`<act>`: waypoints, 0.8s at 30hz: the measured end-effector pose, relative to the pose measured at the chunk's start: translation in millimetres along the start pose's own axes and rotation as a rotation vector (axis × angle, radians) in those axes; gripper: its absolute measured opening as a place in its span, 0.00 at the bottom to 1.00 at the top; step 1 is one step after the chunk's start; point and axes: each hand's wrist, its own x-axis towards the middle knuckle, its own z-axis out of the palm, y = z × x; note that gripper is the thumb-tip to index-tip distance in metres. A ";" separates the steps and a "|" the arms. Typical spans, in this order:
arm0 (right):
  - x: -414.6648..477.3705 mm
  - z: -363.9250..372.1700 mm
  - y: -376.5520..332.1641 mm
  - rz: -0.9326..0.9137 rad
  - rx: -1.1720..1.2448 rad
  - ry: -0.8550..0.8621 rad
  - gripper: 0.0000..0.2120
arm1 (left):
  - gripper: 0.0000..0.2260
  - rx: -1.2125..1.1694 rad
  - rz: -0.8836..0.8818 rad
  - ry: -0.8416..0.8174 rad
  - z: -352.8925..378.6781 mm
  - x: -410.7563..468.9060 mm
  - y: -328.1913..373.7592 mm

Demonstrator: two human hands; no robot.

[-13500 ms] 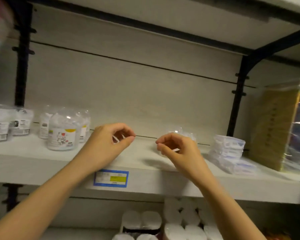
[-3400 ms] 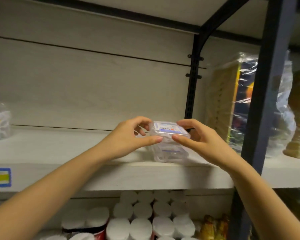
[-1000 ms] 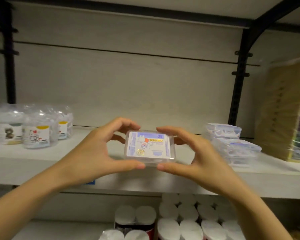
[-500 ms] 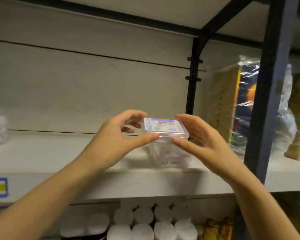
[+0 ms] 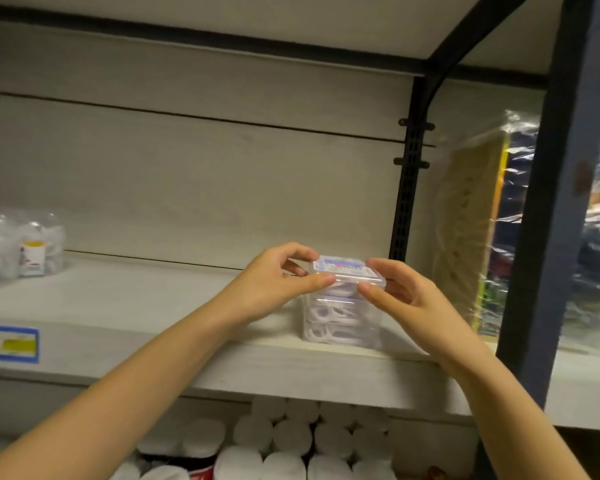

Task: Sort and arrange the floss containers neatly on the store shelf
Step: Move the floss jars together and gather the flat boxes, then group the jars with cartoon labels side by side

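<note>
- Firstly, the left hand (image 5: 271, 282) grips the left end of a clear floss container (image 5: 345, 269). Its thumb lies along the near edge and its curled fingers reach over the far side.
- The right hand (image 5: 406, 299) holds the right end of the same box in the same way, with the thumb in front and the fingers curled behind, so the box is pinched between both hands.
- The container is flat and rectangular, with its lid facing up and a blue-and-white label on top (the print is too blurred to read).
- It sits level at the top of a stack of clear floss boxes (image 5: 340, 322), through whose walls white floss picks show. I cannot tell whether its weight rests on the stack yet.
- The stack stands on the pale shelf (image 5: 146, 303), close to the front edge at the right end of the bay, just left of the black slotted upright (image 5: 408, 188).
- At the far left of that shelf, well apart from the stack, stands a group of round clear tubs (image 5: 32, 252) with white and yellow labels.
- A blue-bordered price tag (image 5: 7, 342) is fixed to the shelf's front lip at the left.
- Right of the upright, a large package in crinkled clear wrap (image 5: 471, 220) stands on end, partly behind a dark front post (image 5: 551, 237).
- White rolls (image 5: 291, 441) are packed on the level below.
</note>
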 end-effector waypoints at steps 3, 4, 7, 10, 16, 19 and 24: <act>-4.3 2.9 -0.6 -0.003 -0.007 0.007 0.24 | 0.18 -0.018 0.014 0.022 3.3 -3.7 -1.4; -6.8 4.1 -0.1 -0.010 -0.021 0.007 0.24 | 0.17 -0.015 0.015 0.026 4.1 -5.2 -1.5; -16.2 10.2 0.2 -0.134 -0.138 0.156 0.20 | 0.18 0.103 0.065 0.052 -0.3 -12.6 -1.6; -30.3 20.0 -8.0 -0.329 -0.191 0.398 0.15 | 0.13 0.296 0.214 0.128 -16.9 -33.7 -1.8; -52.5 69.2 -32.9 -0.519 -0.171 0.390 0.07 | 0.06 0.493 0.317 0.169 -69.4 -93.6 -27.5; -49.6 109.7 -44.8 -0.503 -0.181 0.312 0.12 | 0.09 0.531 0.329 0.205 -104.3 -117.5 -44.5; -40.0 189.7 -82.3 -0.517 -0.125 0.242 0.15 | 0.07 0.572 0.367 0.239 -180.0 -147.3 -63.0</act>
